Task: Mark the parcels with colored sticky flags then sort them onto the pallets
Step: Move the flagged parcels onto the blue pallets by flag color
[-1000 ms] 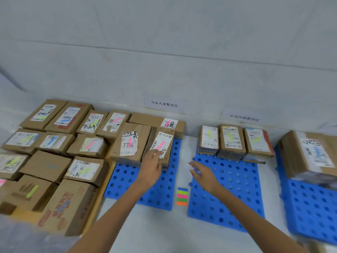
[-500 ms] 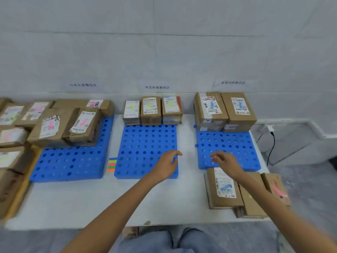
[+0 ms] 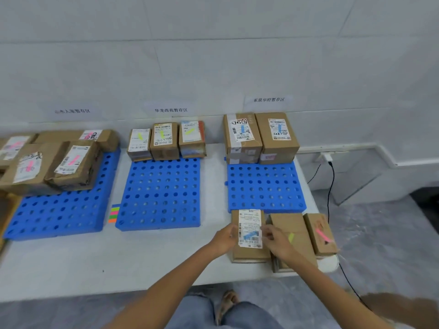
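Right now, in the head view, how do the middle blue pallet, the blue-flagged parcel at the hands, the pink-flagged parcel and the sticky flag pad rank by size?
1. middle blue pallet, by far the largest
2. blue-flagged parcel
3. pink-flagged parcel, somewhat smaller, equally near the camera
4. sticky flag pad, clearly smallest

My left hand (image 3: 224,237) holds the parcel (image 3: 249,224) by its left edge, right hand (image 3: 276,238) by its right, beside the right pallet (image 3: 263,186).

Both forearms are extending up from the bottom edge. The left hand (image 3: 224,236) and right hand (image 3: 276,238) are facing each other right of centre, fingers curling loosely inward.
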Demonstrator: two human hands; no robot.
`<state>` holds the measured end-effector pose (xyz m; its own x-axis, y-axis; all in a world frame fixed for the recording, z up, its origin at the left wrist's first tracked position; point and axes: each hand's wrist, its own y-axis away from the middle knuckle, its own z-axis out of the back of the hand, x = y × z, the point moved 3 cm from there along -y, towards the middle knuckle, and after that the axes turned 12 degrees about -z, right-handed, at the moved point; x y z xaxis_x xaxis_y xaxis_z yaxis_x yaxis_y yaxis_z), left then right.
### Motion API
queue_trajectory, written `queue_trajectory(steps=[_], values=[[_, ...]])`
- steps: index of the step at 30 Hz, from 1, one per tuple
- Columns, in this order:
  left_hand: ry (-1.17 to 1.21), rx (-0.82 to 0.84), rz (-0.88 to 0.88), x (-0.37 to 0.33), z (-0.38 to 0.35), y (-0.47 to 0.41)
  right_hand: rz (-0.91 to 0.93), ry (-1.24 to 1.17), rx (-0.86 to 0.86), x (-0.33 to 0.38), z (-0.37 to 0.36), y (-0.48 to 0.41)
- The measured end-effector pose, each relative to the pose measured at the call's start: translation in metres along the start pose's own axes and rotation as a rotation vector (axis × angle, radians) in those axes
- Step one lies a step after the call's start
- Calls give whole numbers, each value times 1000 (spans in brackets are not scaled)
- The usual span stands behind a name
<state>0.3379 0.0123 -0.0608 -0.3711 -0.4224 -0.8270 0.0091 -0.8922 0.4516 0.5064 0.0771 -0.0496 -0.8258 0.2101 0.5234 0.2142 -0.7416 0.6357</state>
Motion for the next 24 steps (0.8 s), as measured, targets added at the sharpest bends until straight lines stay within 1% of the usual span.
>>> queue_trajectory(steps=[4, 7, 9, 11, 14, 16, 20, 24], values=[[17, 61, 44, 10, -6, -1, -1, -10, 94, 2, -9, -7], [49, 24, 52, 15, -14, 2, -11, -16, 120, -2, -17, -6], [67, -51, 19, 11, -12, 2, 3, -58, 99, -4, -16, -7], [45, -134, -49, -2, 1, 1, 44, -140, 77, 0, -11, -8], [-13, -227, -158, -20, 31, 1, 93, -255, 47, 21, -3, -11], [-22, -275, -175, -24, 50, 4, 123, -277, 3, 40, -1, -12], [74, -322, -226, -31, 77, 7, 178, -277, -97, 77, 7, -18], [166, -295, -243, -45, 105, -8, 157, -253, -178, 111, 22, -32]])
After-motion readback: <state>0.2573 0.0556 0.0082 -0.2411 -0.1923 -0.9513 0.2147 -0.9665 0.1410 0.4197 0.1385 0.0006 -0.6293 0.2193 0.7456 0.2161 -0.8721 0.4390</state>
